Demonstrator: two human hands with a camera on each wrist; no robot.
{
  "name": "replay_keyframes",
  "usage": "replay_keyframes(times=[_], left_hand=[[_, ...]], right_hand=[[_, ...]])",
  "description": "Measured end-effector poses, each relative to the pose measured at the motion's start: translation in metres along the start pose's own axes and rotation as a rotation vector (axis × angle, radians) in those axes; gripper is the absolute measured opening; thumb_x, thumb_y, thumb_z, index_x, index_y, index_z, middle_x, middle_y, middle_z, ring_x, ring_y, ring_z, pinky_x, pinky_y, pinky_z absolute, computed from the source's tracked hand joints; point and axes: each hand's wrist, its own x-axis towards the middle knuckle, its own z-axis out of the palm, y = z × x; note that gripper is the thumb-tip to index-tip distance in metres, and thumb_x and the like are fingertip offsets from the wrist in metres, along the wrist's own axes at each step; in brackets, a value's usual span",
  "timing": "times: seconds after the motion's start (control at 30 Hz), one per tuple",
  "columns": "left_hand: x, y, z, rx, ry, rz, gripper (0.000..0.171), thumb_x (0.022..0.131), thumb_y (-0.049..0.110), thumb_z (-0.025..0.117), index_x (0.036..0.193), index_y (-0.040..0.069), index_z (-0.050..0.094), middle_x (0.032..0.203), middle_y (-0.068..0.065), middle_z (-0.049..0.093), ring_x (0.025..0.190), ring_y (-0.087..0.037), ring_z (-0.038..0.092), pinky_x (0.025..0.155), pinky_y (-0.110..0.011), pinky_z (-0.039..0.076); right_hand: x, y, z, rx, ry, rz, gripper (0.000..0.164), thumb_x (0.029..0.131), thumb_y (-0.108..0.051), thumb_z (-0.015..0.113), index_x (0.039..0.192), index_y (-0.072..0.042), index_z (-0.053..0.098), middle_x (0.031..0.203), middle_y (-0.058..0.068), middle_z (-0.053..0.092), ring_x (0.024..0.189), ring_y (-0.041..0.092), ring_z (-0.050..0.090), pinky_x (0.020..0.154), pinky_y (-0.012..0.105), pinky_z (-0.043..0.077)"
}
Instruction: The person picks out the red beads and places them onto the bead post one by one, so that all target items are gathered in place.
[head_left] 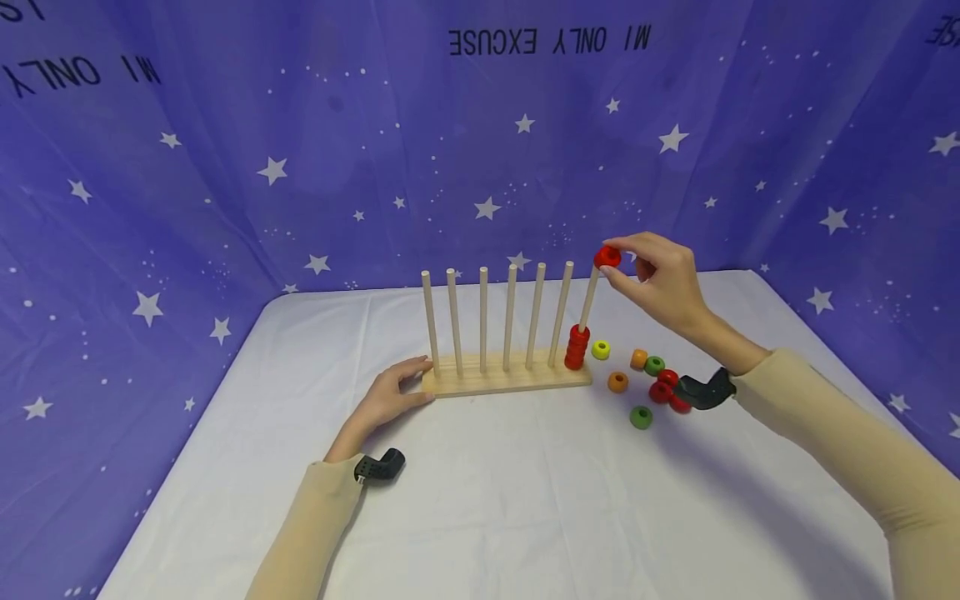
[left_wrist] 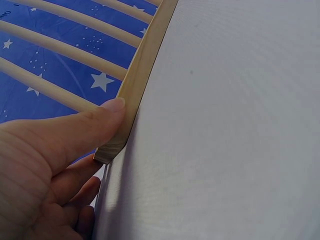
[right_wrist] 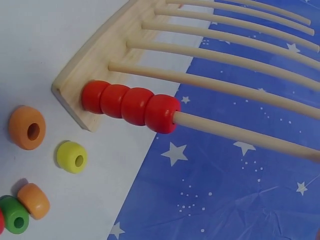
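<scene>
So the whole space is wrapped in a purple-blue backdrop (head_left: pixel 420 100) with white stars and black lettering up around 12 o'clock, closing in at 10 and 2 too. Under it there's a counter (head_left: pixel 495 492) in plain white, lightly creased, with the right arm's soft shadow out at 4 o'clock. In the middle sits a wooden base (head_left: pixel 487 387) with seven upright pegs (head_left: pixel 483 321). Left hand (head_left: pixel 390 396) grips its 9 o'clock end, thumb on the front edge. Right hand (head_left: pixel 663 279), at 2 o'clock, pinches a red bead (head_left: pixel 606 256) at the top of the end peg; can't tell if it's threaded on. Four more red ones (head_left: pixel 577 348) are stacked lower on that peg. Loose red, green, orange and yellow beads (head_left: pixel 618 382) lie around 3 o'clock.
</scene>
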Motion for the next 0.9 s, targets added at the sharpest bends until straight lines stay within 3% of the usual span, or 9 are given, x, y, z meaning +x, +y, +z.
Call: replay_keyframes(times=[0.9], left_hand=[[-0.002,0.0015,-0.0007,0.002,0.008,-0.003,0.054,0.079,0.015,0.073,0.129,0.004,0.056,0.143,-0.018,0.046,0.135,-0.039,0.039,0.114,-0.052,0.029]], right_hand=[[0.0051,0.0003,0.0103,0.015,-0.066,0.027,0.029,0.077,-0.005,0.073,0.105,-0.001,0.069,0.084,0.011,0.063,0.054,0.003,0.032,0.048,0.016,0.025]])
